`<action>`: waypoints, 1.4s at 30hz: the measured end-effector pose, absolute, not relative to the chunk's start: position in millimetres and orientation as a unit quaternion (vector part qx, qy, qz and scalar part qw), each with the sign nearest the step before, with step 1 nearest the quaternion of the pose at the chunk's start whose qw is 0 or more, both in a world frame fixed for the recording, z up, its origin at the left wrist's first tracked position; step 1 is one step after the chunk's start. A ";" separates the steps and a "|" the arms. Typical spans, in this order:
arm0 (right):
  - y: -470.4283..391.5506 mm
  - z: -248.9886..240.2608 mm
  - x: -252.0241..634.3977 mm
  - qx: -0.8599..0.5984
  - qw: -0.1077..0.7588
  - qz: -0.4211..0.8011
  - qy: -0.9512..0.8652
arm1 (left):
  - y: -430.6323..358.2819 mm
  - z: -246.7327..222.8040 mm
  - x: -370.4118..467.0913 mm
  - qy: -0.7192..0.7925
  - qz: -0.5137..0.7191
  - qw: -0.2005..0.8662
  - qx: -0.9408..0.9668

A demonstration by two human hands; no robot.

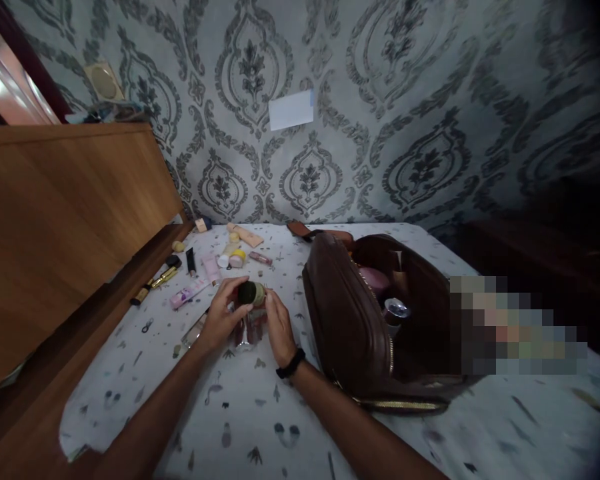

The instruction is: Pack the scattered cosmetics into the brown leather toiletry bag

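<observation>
Between my two hands is a small jar [258, 294] with a dark lid, lying on its side. The fingers of my left hand [223, 313] wrap round its lid end. My right hand [280, 327], with a black band on the wrist, touches the jar's pale end with its fingertips. Just below the jar stands a clear, shiny container [245, 337], partly hidden by my left hand. To the right lies an open brown bag [350, 320] holding a silver-capped bottle [396, 311] and a pink item [374, 281].
Tubes and small jars lie at the back left, among them a pink-purple tube [187, 294], a yellow-lidded jar [237, 258] and a black tube [191, 262]. A wooden panel [80, 227] borders the left side. The patterned wall [310, 180] stands behind.
</observation>
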State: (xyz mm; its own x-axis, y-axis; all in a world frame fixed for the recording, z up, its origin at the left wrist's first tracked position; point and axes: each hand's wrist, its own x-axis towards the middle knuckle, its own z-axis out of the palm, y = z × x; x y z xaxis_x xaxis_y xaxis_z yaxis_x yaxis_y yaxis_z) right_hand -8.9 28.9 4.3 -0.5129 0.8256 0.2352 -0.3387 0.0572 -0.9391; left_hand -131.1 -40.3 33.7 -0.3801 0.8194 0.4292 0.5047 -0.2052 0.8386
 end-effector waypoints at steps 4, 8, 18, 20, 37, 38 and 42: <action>29.4 3.4 -8.3 -0.222 0.439 0.657 -0.571 | -42.6 36.1 -129.6 0.602 0.541 0.133 0.571; 31.4 1.6 -9.0 -0.225 0.441 0.664 -0.561 | -43.6 37.1 -129.4 0.597 0.512 0.102 0.609; 32.6 0.8 -9.0 -0.220 0.451 0.658 -0.561 | -44.0 30.9 -129.7 0.626 0.455 0.045 0.632; 32.9 -0.1 -8.7 -0.220 0.456 0.657 -0.558 | -43.7 28.3 -129.6 0.636 0.453 0.044 0.623; 34.7 -6.5 -12.1 -0.205 0.461 0.689 -0.520 | -44.0 23.6 -132.8 0.641 0.419 -0.004 0.643; 34.9 -7.0 -12.4 -0.203 0.460 0.692 -0.517 | -44.5 23.9 -132.4 0.642 0.416 -0.008 0.644; 35.4 -7.7 -14.1 -0.206 0.461 0.699 -0.506 | -45.2 25.4 -129.3 0.645 0.412 -0.012 0.643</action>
